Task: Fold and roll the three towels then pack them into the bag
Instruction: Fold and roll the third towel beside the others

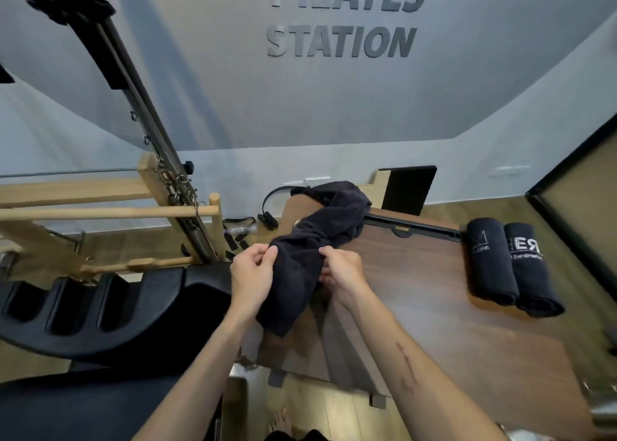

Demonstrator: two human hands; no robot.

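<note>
Dark navy cloth makes up all three towels here: one loose towel in the person's grip and two rolled towels lying on the bench. The two rolls sit side by side and touching near the bench's right edge, well apart from the hands; both carry pale lettering on their far ends, and their long axes run from the far side of the bench toward the near right.

Two hands are in view, both forearms reaching up from the bottom of the frame. The left hand pinches the left edge of the loose towel between curled fingers and thumb, knuckles up. The right hand grips the towel's right edge, fingers curled into the fabric. The hands are level with each other, with the bunched cloth between them.

The loose towel is crumpled and twisted, not folded. Its long axis runs from the near left, where one end hangs below the hands over the bench's left edge, to the far right, where the other end lies heaped on the bench's far corner.

The bench top is brown wood grain. Wooden and black padded exercise equipment stands to its left, and grey raised lettering marks the wall behind
</note>
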